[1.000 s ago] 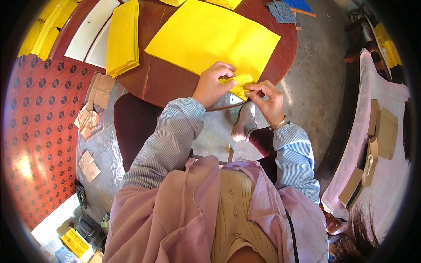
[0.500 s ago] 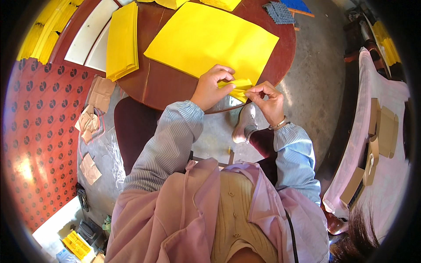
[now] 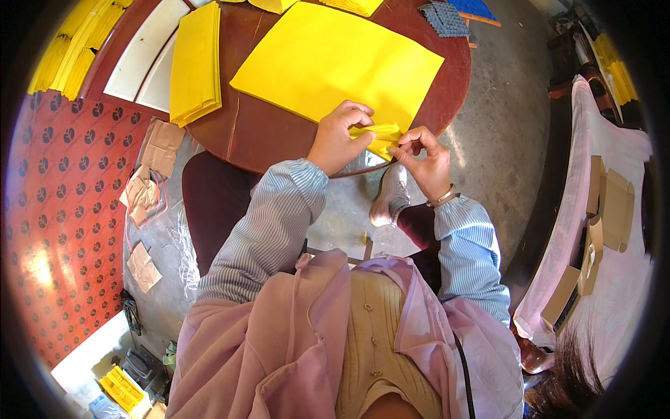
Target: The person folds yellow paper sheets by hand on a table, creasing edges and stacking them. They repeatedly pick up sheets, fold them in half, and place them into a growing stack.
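Observation:
A wide yellow sheet (image 3: 342, 63), perhaps the top of a stack, lies flat on the round red-brown table (image 3: 255, 136). At the near edge its corner, or a small yellow folded piece (image 3: 380, 143), is bunched up in creases; I cannot tell which. My left hand (image 3: 336, 140) grips this yellow piece from the left, with fingers curled round it and thumb on the near side. On its right end my right hand (image 3: 427, 162) pinches with thumb and forefinger. A thick stack of folded yellow sheets (image 3: 195, 66) rests left of the wide sheet.
More yellow sheets (image 3: 352, 5) lie at the table's far side, near a grey textured piece (image 3: 445, 19). Yellow bundles (image 3: 73, 45) stand at far left. Open cardboard boxes (image 3: 593, 251) lie on a pink-covered surface (image 3: 607, 300) at right. Brown paper (image 3: 143, 269) is on the floor.
My right hand has shifted slightly along the yellow piece, its fingers curling a little more. My left hand keeps its grip almost unmoved.

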Tool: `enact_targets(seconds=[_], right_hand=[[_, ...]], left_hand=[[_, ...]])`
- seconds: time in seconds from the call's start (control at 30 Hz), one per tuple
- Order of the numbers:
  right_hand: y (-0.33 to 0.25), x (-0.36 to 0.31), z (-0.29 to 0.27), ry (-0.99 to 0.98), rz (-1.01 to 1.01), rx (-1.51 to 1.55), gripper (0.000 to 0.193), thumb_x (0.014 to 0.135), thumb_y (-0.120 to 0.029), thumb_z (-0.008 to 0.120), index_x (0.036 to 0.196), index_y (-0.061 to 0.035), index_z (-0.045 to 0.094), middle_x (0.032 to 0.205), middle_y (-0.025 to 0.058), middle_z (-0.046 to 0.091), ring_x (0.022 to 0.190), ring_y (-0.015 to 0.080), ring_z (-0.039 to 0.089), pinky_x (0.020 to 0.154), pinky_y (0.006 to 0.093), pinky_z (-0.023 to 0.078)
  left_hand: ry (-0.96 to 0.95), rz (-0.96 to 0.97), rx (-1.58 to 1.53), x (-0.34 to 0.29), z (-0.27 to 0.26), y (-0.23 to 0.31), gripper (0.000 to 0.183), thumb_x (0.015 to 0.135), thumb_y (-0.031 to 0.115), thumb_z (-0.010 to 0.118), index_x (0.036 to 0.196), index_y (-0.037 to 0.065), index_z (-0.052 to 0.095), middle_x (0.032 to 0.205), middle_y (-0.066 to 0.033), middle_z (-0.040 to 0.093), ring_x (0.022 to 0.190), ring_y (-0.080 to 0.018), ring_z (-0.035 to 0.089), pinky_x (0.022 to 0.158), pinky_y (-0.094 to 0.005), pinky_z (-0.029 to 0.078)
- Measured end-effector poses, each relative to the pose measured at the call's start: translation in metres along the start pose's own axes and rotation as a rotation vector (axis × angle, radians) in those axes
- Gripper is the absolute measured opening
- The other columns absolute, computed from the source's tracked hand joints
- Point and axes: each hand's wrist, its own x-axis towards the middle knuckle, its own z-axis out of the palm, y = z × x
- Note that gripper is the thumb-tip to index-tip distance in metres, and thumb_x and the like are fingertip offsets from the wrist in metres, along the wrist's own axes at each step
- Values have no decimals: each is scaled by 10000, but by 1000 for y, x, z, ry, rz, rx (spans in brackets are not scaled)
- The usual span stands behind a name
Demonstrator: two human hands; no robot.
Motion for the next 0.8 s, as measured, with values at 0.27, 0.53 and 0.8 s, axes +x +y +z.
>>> enact_targets(seconds=[0.27,0.53,0.8], right_hand=[[-1,1,-5,-67,-94,-107,129,873,-36,847,995,-21,809,872,31,712,759,107,645,690,261,517],[5,1,-4,-40,35,-4,113,876,-39,847,977,-11,804,875,35,708,775,109,628,711,265,500],[8,1,0,-1,11,4,143,856,-29,856,985,-21,796,842,16,690,731,89,612,666,247,479]], left_hand=[[8,-42,-96,1,0,-4,133,903,20,753,1013,-12,686,1208,-126,688,1111,-220,693,998,-333,564],[-90,-8,-106,1,-9,-6,152,900,7,738,1045,6,691,1264,-139,663,1196,-243,660,1030,-345,538],[-65,100,72,0,-5,0,166,872,29,769,1023,30,700,1245,-144,673,1177,-258,674,1014,-344,535]])
